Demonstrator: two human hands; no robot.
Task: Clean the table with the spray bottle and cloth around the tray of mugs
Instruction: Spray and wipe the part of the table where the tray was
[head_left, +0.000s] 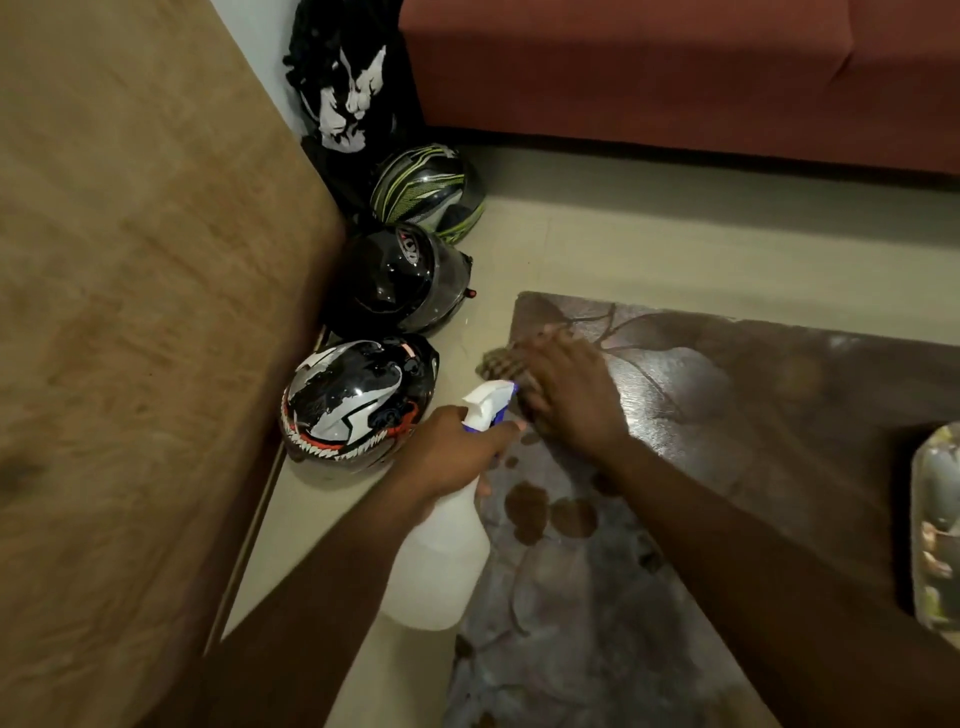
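My left hand (457, 452) grips the neck of a white spray bottle (441, 561) with a white and blue trigger head, held just off the table's left edge. My right hand (566, 400) presses flat on a brownish cloth (501, 364) at the far left corner of the dark, leaf-patterned table (727, 415). The hand and cloth are blurred by motion. Wet-looking spots lie on the table surface below my right wrist. At the right frame edge part of the tray (935, 530) shows, with blurred contents.
Three motorcycle helmets (358, 400) sit in a row on the floor left of the table. A brown wooden panel (130, 312) fills the left side. A black bag (348, 83) and a red sofa (675, 78) stand at the back.
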